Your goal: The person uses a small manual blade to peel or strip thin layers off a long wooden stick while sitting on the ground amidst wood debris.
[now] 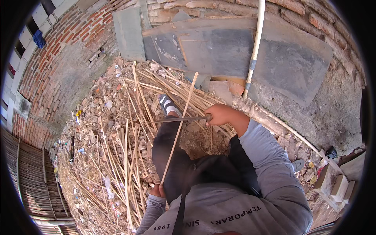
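Note:
My left hand [157, 190], low beside my left thigh, is closed round the near end of a long, pale bamboo strip [172, 149]. The strip slants up and away over my left leg. My right hand [225, 115] grips the handle of a long, narrow-bladed knife [194, 118]. Its blade points left and crosses the strip above my left shin, seemingly against it. Beyond the knife lies a pile of similar bamboo strips [168, 86], around my sandalled left foot [168, 103]. More loose strips [126, 164] are spread along my left side.
Rubble and litter [90, 129] cover the ground to the left. Grey boards [219, 47] lean on the brick wall ahead, with a white upright pipe [256, 43] before them. A slatted bamboo panel [33, 176] stands far left; pale blocks [333, 186] sit at right.

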The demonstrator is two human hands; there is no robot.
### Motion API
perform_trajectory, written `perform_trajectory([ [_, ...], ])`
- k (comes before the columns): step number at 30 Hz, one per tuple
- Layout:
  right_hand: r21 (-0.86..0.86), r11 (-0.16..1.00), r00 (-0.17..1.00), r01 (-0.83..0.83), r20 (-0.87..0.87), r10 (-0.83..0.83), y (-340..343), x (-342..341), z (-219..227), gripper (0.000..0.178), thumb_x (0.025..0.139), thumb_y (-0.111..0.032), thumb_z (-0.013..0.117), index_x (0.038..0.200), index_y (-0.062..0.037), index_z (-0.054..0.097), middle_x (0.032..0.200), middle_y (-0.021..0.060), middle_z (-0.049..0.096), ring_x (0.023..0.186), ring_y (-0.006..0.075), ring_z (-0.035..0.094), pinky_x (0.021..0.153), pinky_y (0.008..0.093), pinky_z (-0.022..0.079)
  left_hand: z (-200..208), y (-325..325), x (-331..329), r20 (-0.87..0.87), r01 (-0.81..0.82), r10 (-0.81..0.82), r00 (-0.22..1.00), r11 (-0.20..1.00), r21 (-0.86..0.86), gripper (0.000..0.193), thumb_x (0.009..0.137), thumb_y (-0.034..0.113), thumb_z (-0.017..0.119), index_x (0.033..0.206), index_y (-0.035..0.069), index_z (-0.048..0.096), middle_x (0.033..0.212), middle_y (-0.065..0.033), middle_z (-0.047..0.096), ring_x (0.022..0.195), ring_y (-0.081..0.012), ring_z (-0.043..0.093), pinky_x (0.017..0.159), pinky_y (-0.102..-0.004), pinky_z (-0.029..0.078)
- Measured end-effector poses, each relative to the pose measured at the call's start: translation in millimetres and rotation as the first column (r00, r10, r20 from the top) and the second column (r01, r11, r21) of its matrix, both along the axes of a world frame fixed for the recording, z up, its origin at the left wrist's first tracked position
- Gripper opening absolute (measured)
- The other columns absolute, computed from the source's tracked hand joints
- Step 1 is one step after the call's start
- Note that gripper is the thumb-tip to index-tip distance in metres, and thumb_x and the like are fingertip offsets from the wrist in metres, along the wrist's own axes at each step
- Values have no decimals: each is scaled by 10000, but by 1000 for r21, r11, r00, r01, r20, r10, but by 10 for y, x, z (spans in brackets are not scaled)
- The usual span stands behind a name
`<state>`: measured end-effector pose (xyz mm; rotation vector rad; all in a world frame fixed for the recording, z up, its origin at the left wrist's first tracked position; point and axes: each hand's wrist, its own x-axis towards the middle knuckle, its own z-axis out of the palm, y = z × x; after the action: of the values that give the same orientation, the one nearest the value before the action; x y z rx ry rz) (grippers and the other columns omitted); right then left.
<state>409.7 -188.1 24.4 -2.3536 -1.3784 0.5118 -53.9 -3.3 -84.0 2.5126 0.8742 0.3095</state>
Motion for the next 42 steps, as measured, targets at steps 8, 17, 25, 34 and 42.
perform_trajectory([
  [8,-2,998,970,-56,236,55,93,-145,223,265,699,-269,712,912,-124,651,796,142,650,824,363,635,699,483,499,120,10,43,-81,-61,58,995,998,-33,286,957,324,431,946,63,545,674,-253,590,620,-484,568,548,-550,429],
  [17,-63,987,974,148,180,-135,-5,262,-115,284,696,-250,679,950,-125,668,874,147,669,865,361,642,723,484,506,240,-92,177,10,-131,132,991,991,-28,333,962,321,421,871,45,583,670,-245,597,643,-472,584,570,-530,434],
  [25,6,988,968,-155,202,150,121,-173,270,292,698,-268,711,950,-125,677,836,131,661,846,351,641,713,472,502,328,-66,103,92,-64,64,994,998,3,282,954,250,455,826,35,584,640,-237,579,586,-449,568,523,-492,423],
  [34,286,886,903,366,120,-412,-325,391,371,312,743,-332,718,968,-121,672,842,158,669,834,357,639,719,453,506,771,59,-33,94,-171,164,982,982,75,299,954,255,485,795,34,606,559,-161,552,483,-348,553,472,-426,421],
  [42,314,949,955,-16,286,-78,-121,53,456,285,714,-299,693,946,-135,668,847,139,667,835,356,637,706,469,505,875,-26,177,96,-173,161,982,977,123,274,945,242,509,802,34,615,565,-158,564,497,-346,570,480,-425,439],
])
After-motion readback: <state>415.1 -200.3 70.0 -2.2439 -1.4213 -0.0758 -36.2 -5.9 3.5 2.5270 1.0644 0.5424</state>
